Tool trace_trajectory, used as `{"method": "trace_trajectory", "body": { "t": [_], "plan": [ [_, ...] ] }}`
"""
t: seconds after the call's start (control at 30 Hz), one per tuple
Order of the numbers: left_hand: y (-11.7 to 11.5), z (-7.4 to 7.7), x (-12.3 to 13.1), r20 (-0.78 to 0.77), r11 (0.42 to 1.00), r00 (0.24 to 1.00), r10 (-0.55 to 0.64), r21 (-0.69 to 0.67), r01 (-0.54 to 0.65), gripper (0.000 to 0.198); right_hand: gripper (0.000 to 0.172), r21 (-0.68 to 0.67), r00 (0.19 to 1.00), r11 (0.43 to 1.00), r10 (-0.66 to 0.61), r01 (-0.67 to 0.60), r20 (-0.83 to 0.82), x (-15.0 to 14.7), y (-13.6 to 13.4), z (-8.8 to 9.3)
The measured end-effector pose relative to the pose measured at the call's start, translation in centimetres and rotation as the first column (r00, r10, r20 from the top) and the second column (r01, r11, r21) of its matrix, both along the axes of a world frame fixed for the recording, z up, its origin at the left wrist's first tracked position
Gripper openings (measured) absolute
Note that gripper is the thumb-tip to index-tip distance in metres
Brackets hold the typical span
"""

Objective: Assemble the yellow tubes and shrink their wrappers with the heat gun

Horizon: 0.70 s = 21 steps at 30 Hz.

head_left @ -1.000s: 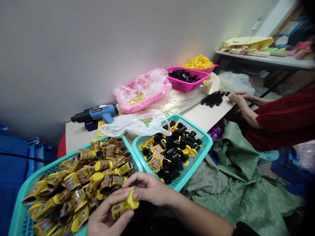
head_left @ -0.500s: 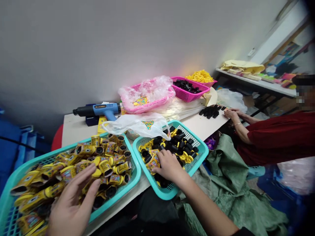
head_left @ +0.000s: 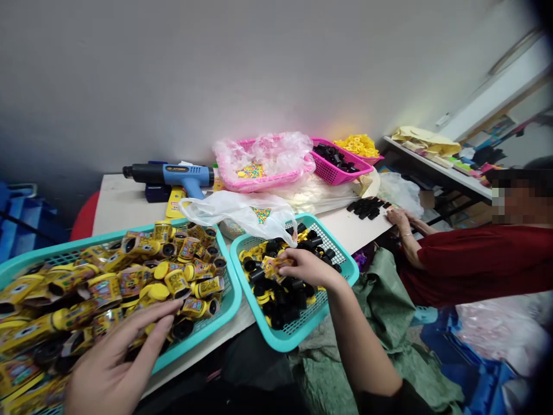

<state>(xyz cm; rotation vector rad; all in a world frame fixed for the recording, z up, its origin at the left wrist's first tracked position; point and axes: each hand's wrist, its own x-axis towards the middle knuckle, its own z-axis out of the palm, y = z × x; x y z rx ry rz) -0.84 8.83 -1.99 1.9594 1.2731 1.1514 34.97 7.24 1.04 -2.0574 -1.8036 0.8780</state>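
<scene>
Teal plastic forms the two baskets at the table's near side in the head view; the left basket (head_left: 237, 288) is heaped up to its far edge with yellow-capped printed tubes (head_left: 209, 286), and the right basket (head_left: 283, 344) holds black cylinders (head_left: 289, 314) and yellow pieces. The left hand (head_left: 123, 357) is spread, thumb well apart from the fingers, over the near edge of the left basket; whether it touches any tube I cannot tell. The right hand (head_left: 309, 268) reaches across the near right edge of the right basket and pinches a printed yellow label (head_left: 272, 267) between thumb and fingers; the label is above the cylinders, toward the basket's left edge.

A white plastic bag (head_left: 224, 208) with coloured beads (head_left: 261, 215) showing through it lies behind the baskets and overlaps the right one's far left corner; a blue-and-black heat gun (head_left: 185, 174) lies near the table's (head_left: 116, 199) far left corner; a pink tray (head_left: 263, 184) lined with clear plastic stands along the far edge, and a magenta basket (head_left: 345, 176) of black parts is just beside it. Farther right, a co-worker's hand (head_left: 400, 219) is at the table's right end, beside small black pieces (head_left: 367, 207).
</scene>
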Motion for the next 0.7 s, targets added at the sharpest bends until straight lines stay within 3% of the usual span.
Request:
{"method": "trace_trajectory", "body": {
  "t": [0.1,0.23,0.37,0.53,0.63,0.7],
  "plan": [
    [0.0,-0.1,0.3,-0.051,0.982,0.988,-0.147,0.109,0.152,0.021,0.020,-0.051,0.991,0.990,0.131,-0.129,0.040,-1.0,3.1,-0.6],
    [-0.4,-1.3,-0.2,-0.118,0.976,0.977,-0.175,0.112,0.188,0.023,0.023,-0.059,0.985,0.984,0.170,-0.167,0.042,-0.6,4.5,-1.4],
    [-0.9,-2.6,-0.2,-0.136,0.968,0.963,-0.232,0.068,0.243,0.023,0.020,0.010,0.995,0.997,0.078,-0.077,-0.055,2.4,2.2,-1.0],
    [-1.1,-1.4,2.9,-0.116,0.896,0.899,-0.423,0.091,0.434,0.022,0.032,0.170,0.974,0.974,-0.112,0.147,-0.198,6.0,-1.7,1.0],
    [-1.4,-0.6,5.3,-0.116,0.841,0.839,-0.531,0.047,0.539,0.021,0.041,0.195,0.899,0.956,-0.120,0.219,-0.420,6.3,-2.9,2.0],
    [-2.2,-0.6,6.8,-0.115,0.814,0.806,-0.581,-0.059,0.579,0.023,0.056,0.193,0.824,0.957,-0.073,0.215,-0.561,5.8,-2.9,2.2]
  ]
}}
